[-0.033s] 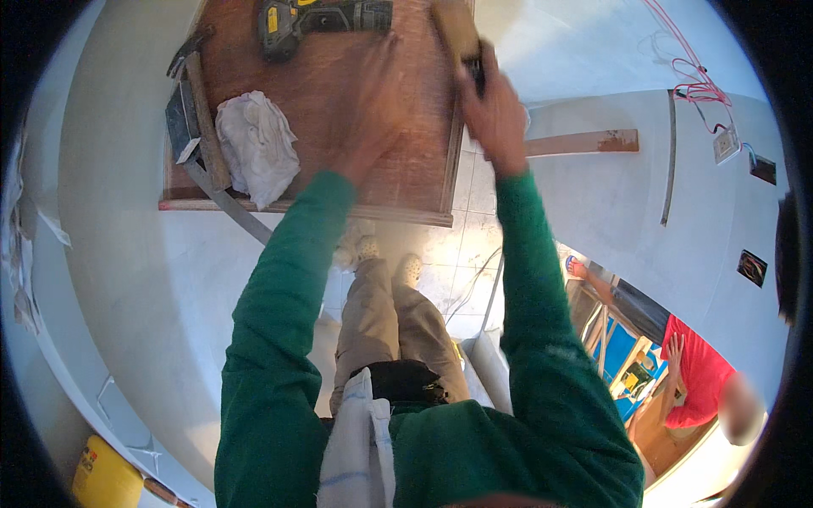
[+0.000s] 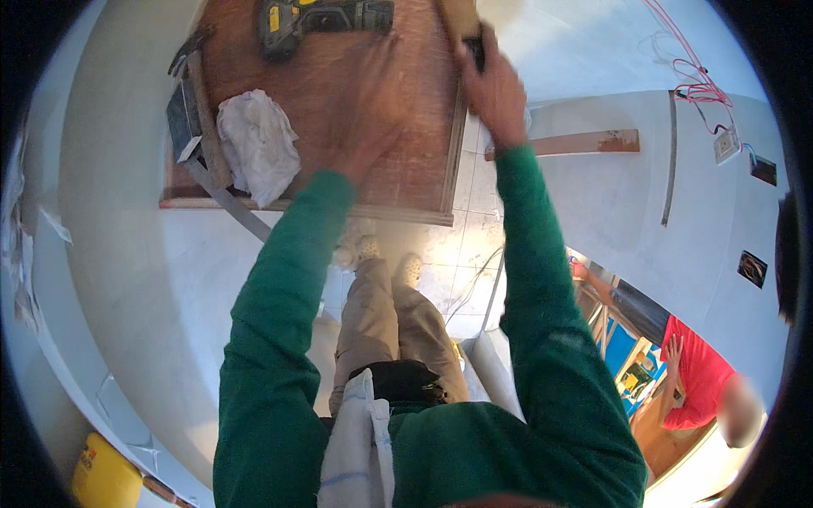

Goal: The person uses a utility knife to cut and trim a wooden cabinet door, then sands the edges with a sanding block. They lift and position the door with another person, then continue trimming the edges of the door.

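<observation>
**Right hand gripping a tan, black-handled tool above a wooden panel**

In the head view, the right hand (image 2: 497, 97) is closing round the black handle of a tan tool (image 2: 459, 21) at the upper centre, just by the right edge of a brown wooden panel (image 2: 330, 76). The left hand (image 2: 373, 106) is blurring over the panel's middle; I cannot tell how far its fingers are opening or whether they are holding anything.

A black-and-yellow power drill (image 2: 279, 32) is lying at the top of the frame. At the upper left, a hammer (image 2: 204, 118) is resting beside a crumpled white cloth (image 2: 257, 148). A wooden strip (image 2: 584, 142) is showing right of the panel. At the lower right, a person in a red top (image 2: 699, 364) is keeping well apart from both hands.
</observation>
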Demonstrator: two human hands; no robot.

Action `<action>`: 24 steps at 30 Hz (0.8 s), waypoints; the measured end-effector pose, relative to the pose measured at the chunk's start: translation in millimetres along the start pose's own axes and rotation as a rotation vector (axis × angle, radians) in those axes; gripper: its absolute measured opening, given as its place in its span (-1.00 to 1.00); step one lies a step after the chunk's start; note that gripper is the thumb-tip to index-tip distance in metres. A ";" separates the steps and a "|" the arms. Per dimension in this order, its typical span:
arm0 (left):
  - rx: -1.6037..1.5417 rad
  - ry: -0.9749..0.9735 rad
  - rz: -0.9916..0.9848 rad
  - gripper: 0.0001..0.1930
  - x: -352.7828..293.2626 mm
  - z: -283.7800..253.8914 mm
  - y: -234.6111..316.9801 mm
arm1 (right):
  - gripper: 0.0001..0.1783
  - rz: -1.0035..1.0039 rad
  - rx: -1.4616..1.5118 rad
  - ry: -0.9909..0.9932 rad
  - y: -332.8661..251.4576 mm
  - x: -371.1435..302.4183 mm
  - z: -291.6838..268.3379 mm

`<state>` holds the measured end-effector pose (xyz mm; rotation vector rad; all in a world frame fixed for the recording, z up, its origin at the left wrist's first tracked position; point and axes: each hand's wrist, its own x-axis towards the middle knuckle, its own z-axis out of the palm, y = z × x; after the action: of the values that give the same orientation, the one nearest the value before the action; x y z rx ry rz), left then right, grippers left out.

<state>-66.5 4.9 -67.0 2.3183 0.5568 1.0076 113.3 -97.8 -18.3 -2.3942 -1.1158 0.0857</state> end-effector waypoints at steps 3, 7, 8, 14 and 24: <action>0.031 0.022 0.044 -0.42 4.2 0.6 -8.0 | -0.27 0.024 0.058 -0.023 7.8 82.3 9.2; 0.037 -0.035 -0.002 -0.41 7.0 0.2 -10.4 | -0.29 -0.105 0.093 0.023 22.7 37.8 -18.5; 0.018 -0.014 0.013 -0.40 7.1 0.0 -9.5 | -0.26 -0.143 0.214 0.014 26.9 -2.7 -28.0; 0.035 -0.024 -0.034 -0.36 4.6 -2.6 1.5 | -0.15 -0.143 0.309 -0.110 17.5 -187.9 -58.3; 0.079 -0.029 -0.030 -0.36 3.4 -5.4 -2.7 | -0.22 0.227 0.210 -0.280 -1.9 93.3 -11.8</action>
<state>-68.9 10.6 -63.8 2.3825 0.6276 0.9522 176.9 -33.1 6.5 -2.3543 -0.8944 0.6009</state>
